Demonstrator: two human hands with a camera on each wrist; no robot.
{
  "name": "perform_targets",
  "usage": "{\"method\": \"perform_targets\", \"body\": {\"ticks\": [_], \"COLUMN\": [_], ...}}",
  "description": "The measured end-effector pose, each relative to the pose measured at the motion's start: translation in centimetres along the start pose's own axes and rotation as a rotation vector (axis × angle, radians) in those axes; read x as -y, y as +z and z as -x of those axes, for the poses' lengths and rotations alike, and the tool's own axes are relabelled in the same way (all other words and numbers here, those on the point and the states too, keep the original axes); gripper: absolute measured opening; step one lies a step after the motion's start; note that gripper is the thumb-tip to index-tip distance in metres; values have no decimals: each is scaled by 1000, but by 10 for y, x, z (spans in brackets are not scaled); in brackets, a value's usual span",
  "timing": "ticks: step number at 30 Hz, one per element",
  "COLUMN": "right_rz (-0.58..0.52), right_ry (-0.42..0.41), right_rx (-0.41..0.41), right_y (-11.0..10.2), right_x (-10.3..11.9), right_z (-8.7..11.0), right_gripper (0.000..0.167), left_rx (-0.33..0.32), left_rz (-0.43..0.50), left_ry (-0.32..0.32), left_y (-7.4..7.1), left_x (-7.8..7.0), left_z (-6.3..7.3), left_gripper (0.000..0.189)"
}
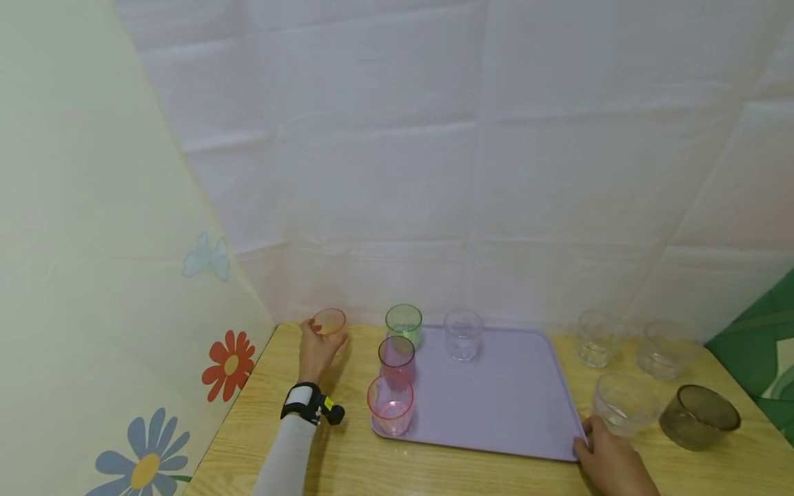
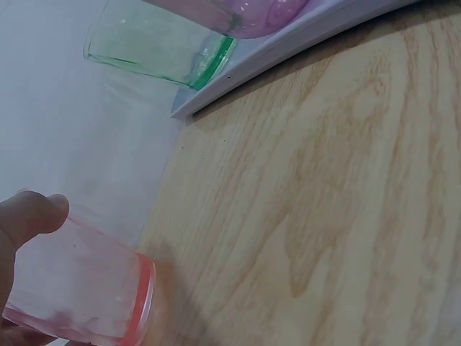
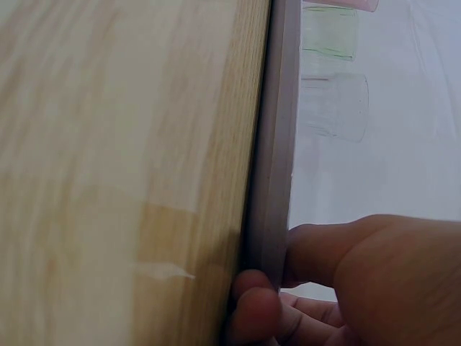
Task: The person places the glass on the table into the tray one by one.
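We are pinching the orange tumbler [image 2: 90,281] with our left hand [image 1: 318,350], thumb on one side and fingers on the other, probably because a thin, smooth wall calls for support from both sides. The tumbler is standing off the lilac tray [image 1: 496,399], at its ten o'clock, near the back of the table [image 1: 347,444]; we cannot tell whether its base is touching the wood.

Our right hand [image 1: 611,460] is pinching the tray's rim at the four o'clock corner, the thumb on the inner side and fingers outside, seemingly steadying it.

Along the tray's left edge the green tumbler [image 1: 406,324], purple tumbler [image 1: 397,357] and pink tumbler [image 1: 392,408] are standing upright in a line from ten to eight o'clock, perhaps leaving the middle free. A clear tumbler [image 1: 463,337] is standing apart from them near twelve. Beyond the right edge, between two and three o'clock, three clear glasses [image 1: 593,342] and a smoky brown bowl [image 1: 697,421] are resting on the table, off the tray.
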State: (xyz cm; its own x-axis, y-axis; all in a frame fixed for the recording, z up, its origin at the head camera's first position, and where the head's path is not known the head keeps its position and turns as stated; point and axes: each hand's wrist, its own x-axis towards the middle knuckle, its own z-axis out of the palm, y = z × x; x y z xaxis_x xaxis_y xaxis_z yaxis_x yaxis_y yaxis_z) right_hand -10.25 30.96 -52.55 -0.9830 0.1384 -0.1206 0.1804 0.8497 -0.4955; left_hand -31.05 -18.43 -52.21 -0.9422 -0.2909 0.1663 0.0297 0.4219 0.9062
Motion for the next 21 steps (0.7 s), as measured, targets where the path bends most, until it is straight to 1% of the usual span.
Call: {"method": "perform_targets", "body": {"ticks": [3,7,11,15,21], "right_rz": [0,0,-1,1,2], "right_ry": [1,0,1,-4,-8], "right_rx": [4,7,10,4,-1], "right_y": [0,0,0,1,1], "right_x": [1,1,0,-2,-3], "right_z": [0,0,0,-2,-2], "right_gripper": [25,25,26,26,26], "left_rx": [-7,-19,-18,-19,-26], "left_rz": [-22,-28,-18,-6,-17], "left_ry": [8,20,18,37,64], "left_y": [-3,-6,-10,-12,-13], "left_x": [-1,-8,-20,-34,-53], "left_z": [0,1,2,4,9], "left_gripper": [89,90,94,98,96]}}
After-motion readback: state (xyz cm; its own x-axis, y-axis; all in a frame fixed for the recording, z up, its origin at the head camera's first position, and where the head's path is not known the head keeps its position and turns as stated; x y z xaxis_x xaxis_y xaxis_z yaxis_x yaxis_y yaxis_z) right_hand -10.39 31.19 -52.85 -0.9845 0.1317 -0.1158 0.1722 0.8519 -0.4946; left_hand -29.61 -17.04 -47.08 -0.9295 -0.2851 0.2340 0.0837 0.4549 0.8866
